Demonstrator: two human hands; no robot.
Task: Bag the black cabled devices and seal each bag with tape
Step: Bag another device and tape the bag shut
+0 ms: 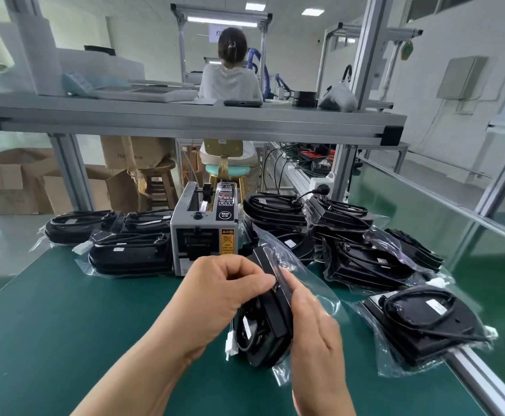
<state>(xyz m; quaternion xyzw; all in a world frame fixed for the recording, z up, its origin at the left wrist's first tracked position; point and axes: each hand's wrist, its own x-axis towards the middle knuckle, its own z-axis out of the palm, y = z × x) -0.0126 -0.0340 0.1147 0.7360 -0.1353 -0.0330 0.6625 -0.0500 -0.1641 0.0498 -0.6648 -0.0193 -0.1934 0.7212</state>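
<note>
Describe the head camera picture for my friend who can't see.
The left hand and right hand grip a black cabled device in a clear bag over a green table. Behind stands a tape dispenser between piles of bagged devices.

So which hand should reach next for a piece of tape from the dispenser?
Left, probably. The left hand is nearest the tape dispenser; the right hand lies farther off and grips the bagged device along its side.

One head-worn wide-angle view faces forward and down; left hand [224,292] and right hand [315,334] near, lower centre.
</note>
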